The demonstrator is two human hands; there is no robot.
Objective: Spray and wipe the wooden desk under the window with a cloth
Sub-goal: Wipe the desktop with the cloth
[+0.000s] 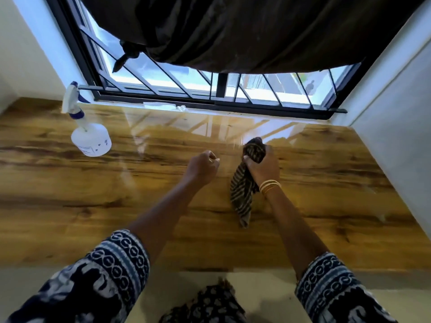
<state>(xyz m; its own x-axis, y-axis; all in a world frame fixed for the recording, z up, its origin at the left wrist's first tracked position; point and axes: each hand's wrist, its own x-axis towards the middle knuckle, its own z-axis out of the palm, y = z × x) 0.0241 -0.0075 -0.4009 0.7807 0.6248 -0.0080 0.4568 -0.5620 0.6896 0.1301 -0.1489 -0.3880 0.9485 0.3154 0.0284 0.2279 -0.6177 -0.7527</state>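
Right hand (261,166) gripping dark striped cloth (243,190) mid-frame over glossy wooden desk (93,206), left hand (201,167) curled empty, white plastic spray bottle (87,129) upper left.

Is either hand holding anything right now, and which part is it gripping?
The right hand grips the dark striped cloth by its bunched upper end; the rest hangs down. The left hand holds nothing.

Daylight pours in through the window (210,87) at the far edge, half blocked by a dark curtain (233,31). It throws white glare across the glossy worktop (70,206) near that edge. The wide lens bends the walls outward, and the whole picture is slightly soft.
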